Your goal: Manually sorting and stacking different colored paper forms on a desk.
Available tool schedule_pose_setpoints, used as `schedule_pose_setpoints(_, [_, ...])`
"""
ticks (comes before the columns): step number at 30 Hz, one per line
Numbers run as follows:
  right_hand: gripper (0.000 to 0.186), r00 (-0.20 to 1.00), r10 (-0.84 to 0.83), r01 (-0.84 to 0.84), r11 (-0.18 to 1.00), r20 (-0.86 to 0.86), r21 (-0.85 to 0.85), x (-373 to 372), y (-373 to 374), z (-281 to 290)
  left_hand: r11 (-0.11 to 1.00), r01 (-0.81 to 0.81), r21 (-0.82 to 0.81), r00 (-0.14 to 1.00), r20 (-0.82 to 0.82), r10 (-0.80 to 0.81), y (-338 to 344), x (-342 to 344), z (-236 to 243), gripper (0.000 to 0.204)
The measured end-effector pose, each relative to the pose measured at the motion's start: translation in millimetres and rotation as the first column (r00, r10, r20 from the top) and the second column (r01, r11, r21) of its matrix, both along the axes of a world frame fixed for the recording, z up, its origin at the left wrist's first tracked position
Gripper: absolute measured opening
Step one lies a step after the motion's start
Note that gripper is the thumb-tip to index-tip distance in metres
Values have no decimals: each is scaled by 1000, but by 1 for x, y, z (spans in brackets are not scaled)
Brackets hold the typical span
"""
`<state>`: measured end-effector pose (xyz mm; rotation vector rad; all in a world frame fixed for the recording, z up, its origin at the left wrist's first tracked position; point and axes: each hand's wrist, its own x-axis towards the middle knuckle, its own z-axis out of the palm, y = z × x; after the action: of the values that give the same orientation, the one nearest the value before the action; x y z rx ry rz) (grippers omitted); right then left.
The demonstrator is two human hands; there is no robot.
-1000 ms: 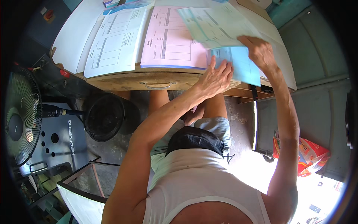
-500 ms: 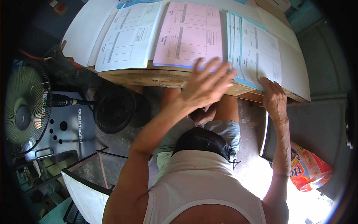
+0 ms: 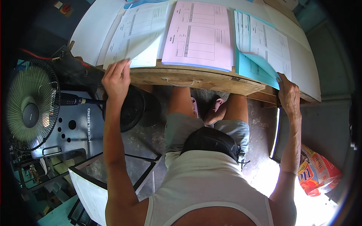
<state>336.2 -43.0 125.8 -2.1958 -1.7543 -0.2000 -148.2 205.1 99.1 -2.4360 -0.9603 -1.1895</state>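
Note:
My left hand [image 3: 117,78] is at the near edge of the left stack of printed white forms [image 3: 139,20]. Its fingers pinch the top white sheet [image 3: 145,44], which curls up off the stack. At the right stack of white and teal forms [image 3: 269,37], my right hand [image 3: 289,92] has thumb and fingers closed on the near edge of a teal-backed sheet [image 3: 262,62]. That sheet bends upward, baring a teal sheet [image 3: 250,71] beneath. Between them lies a stack of pink forms [image 3: 200,37], touched by neither hand.
The stacks rest on a white-topped wooden table [image 3: 307,71] with a drawer handle [image 3: 180,82] in front. A standing fan [image 3: 32,109] is at the left, near a white-sided frame [image 3: 88,192]. A red plastic bag [image 3: 318,171] lies at the right.
My left hand has moved left from the pink stack to the white forms and lifted a sheet. My right hand has stayed at the right stack, where the teal-backed sheet is now bent up.

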Motion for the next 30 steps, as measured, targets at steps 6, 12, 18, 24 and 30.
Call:
schedule_pose_setpoints(6, [25, 985, -108, 117, 992, -136, 54, 22, 5, 7, 964, 266, 11, 953, -154, -261, -2, 118, 10, 66])
schedule_pose_setpoints(12, [34, 934, -26, 124, 959, -355, 256, 47, 4, -1, 940, 304, -152, 716, -614, -331, -19, 185, -4, 31])
schedule_pose_setpoints(18, [31, 945, -154, 249, 911, -289, 330, 40, 30, 23, 917, 365, -162, 819, -413, -399, -35, 167, -24, 35])
schedule_pose_setpoints(24, [25, 992, -104, 123, 875, -67, 468, -24, 111, 45, 941, 330, 73, 812, -530, -244, -41, 149, -45, 33])
schedule_pose_setpoints(30, [45, 957, 41, -151, 917, 288, 369, -61, 176, 18, 836, 537, 111, 819, -306, -485, -31, 181, -68, 10])
